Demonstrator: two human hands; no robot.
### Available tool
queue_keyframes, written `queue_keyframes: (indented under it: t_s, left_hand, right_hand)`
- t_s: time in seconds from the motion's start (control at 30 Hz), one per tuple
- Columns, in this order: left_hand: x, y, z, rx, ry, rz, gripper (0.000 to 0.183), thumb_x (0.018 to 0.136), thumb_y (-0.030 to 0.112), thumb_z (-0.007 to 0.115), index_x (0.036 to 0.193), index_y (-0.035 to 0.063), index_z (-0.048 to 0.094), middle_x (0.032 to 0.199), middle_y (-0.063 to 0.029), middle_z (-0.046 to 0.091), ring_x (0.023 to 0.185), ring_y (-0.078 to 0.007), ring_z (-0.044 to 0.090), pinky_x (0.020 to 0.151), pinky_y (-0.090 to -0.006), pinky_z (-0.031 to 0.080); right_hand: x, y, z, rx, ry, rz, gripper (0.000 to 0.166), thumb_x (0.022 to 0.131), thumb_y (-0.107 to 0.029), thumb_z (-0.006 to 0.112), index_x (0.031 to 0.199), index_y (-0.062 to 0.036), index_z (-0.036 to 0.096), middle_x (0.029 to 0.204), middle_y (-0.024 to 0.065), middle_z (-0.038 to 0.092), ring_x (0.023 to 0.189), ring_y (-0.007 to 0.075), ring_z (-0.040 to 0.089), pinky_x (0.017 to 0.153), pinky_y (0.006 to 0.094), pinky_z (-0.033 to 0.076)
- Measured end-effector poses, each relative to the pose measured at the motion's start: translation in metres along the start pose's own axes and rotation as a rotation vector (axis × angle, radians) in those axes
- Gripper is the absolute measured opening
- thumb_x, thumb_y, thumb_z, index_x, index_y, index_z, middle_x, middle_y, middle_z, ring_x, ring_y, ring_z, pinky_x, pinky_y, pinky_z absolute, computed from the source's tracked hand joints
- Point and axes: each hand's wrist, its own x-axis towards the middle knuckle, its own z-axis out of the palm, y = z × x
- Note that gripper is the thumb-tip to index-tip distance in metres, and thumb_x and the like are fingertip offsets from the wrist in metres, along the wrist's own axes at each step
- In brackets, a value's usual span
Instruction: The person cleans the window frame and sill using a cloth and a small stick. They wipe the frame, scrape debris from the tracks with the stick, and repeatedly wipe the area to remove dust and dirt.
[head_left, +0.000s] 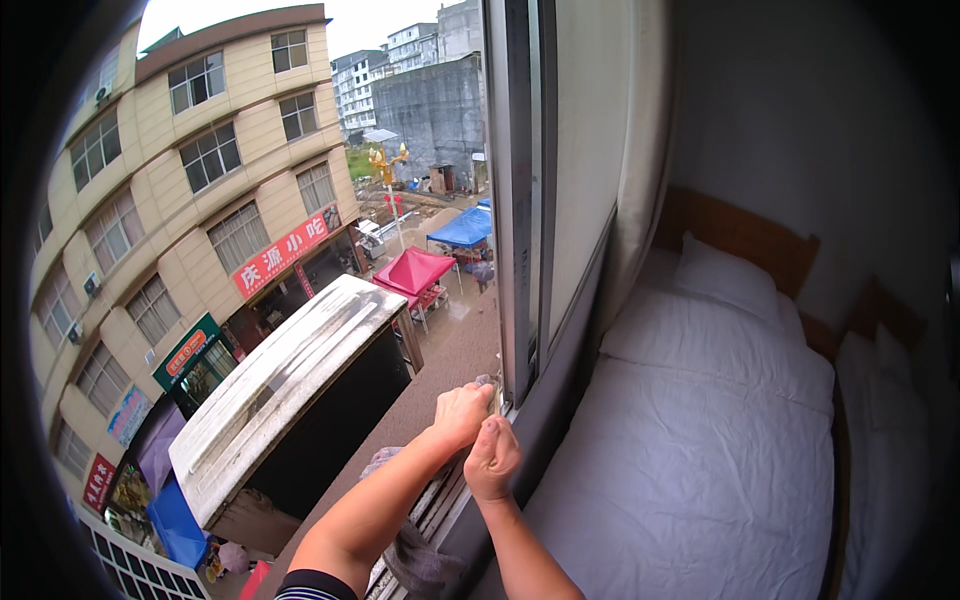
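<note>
My left hand (463, 411) reaches across the window track to the foot of the sliding window frame (517, 225). A bit of grey cloth (486, 380) shows at its fingertips, pressed into the corner by the frame. Just below and to the right, my right hand (493, 459) is curled with the thumb on top. Whether it grips something thin is hidden by its fingers. A grey rag (420, 559) hangs over the metal window track (442, 495) beneath my forearms. More greyish fabric (381, 459) lies on the outer side, partly behind my left arm.
Outside the opening is a brown ledge (457, 337), with a white-topped outdoor unit (300, 375) beside it and a street far below. Inside, a bed with a white quilt (697, 450) stands close to the window wall. A curtain (645, 150) hangs beside the glass.
</note>
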Motion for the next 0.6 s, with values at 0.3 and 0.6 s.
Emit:
queue_keyframes:
  t_s: [0.3, 0.6]
  left_hand:
    - [-0.026, 0.013, -0.015, 0.014, -0.122, -0.018, 0.025, 0.084, 0.026, 0.052, 0.087, 0.0014, 0.057, 0.090, -0.0196, 0.064, 0.086, -0.0372, 0.064, 0.072, -0.0475, 0.050]
    - [-0.073, 0.011, -0.028, 0.068, -0.181, -0.066, 0.017, 0.078, 0.012, 0.051, 0.087, 0.0017, 0.060, 0.090, -0.0197, 0.066, 0.087, -0.0356, 0.065, 0.073, -0.0455, 0.051]
  right_hand:
    - [0.003, -0.008, -0.018, -0.095, 0.065, 0.194, 0.038, 0.098, -0.021, 0.043, 0.073, 0.0027, 0.058, 0.060, 0.0116, 0.056, 0.054, 0.0220, 0.052, 0.054, 0.0339, 0.043]
    - [-0.005, -0.037, -0.038, 0.143, 0.039, 0.322, 0.045, 0.101, -0.022, 0.041, 0.062, 0.0005, 0.043, 0.056, 0.0039, 0.043, 0.054, 0.0147, 0.042, 0.059, 0.0305, 0.043]
